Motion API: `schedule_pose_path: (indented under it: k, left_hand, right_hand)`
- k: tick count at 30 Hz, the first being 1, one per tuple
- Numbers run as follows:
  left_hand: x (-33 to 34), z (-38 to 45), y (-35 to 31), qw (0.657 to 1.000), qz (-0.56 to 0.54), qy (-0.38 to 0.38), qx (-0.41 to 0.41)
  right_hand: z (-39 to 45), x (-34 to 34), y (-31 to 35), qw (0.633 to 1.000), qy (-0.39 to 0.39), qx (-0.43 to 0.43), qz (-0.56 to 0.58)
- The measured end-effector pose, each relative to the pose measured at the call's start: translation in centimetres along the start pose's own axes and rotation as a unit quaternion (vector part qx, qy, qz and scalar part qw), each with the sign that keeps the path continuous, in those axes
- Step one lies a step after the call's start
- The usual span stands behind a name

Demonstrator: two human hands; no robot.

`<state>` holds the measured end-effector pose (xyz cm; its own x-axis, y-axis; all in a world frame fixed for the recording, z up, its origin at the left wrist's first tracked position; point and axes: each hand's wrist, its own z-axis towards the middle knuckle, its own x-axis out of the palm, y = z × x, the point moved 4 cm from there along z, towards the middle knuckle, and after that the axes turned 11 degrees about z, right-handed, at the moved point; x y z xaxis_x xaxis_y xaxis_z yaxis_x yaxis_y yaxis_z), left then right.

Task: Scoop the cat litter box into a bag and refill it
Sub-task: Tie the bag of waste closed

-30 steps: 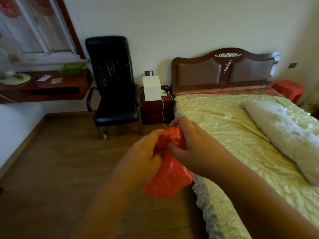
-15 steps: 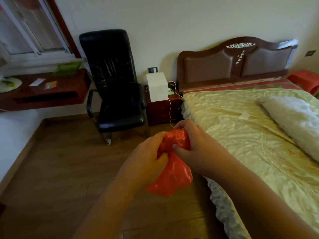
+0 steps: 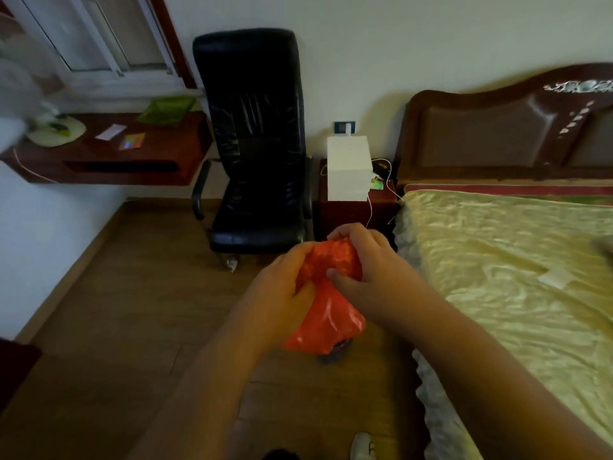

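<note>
A crumpled red plastic bag (image 3: 326, 308) hangs in the air over the wooden floor, in the middle of the head view. My left hand (image 3: 282, 287) grips its bunched top from the left. My right hand (image 3: 368, 270) pinches the same bunched top from the right, thumb pressed into the plastic. The lower part of the bag dangles below both hands. No litter box or scoop is in view.
A black office chair (image 3: 255, 154) stands by the far wall. Next to it is a dark nightstand (image 3: 351, 215) with a white box (image 3: 348, 169). The bed (image 3: 517, 260) with a yellow cover fills the right. A wall shelf (image 3: 109, 157) sits at left.
The view has swung left and down, so the bed and pillow slid toward the right edge. Both hands keep hold of the red bag's top, fingers working at the bunched plastic.
</note>
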<state>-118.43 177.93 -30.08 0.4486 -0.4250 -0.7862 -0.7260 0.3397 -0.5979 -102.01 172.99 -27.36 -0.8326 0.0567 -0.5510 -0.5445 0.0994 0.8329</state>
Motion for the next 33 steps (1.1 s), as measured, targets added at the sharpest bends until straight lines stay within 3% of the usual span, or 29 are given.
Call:
schedule_pose_path:
  k: [7, 17, 24, 33]
  left_hand:
    - [-0.3, 10.9, 3.1, 0.999, -0.047, -0.011, -0.009]
    - [6.4, 25.7, 12.4, 0.993, -0.093, 0.065, -0.026]
    - [16.3, 33.0, 21.5, 0.980, -0.131, 0.128, -0.079]
    - [33.3, 36.6, 32.7, 0.951, -0.178, 0.145, -0.206]
  right_hand:
    - [10.7, -1.0, -3.8, 0.999, 0.011, 0.020, 0.038]
    - [23.1, 4.0, -14.2, 0.986, -0.027, 0.147, 0.079]
    - [28.5, 11.0, -26.5, 0.970, -0.004, 0.203, 0.134]
    - [31.8, 22.2, -45.7, 0.956, 0.063, 0.261, 0.122]
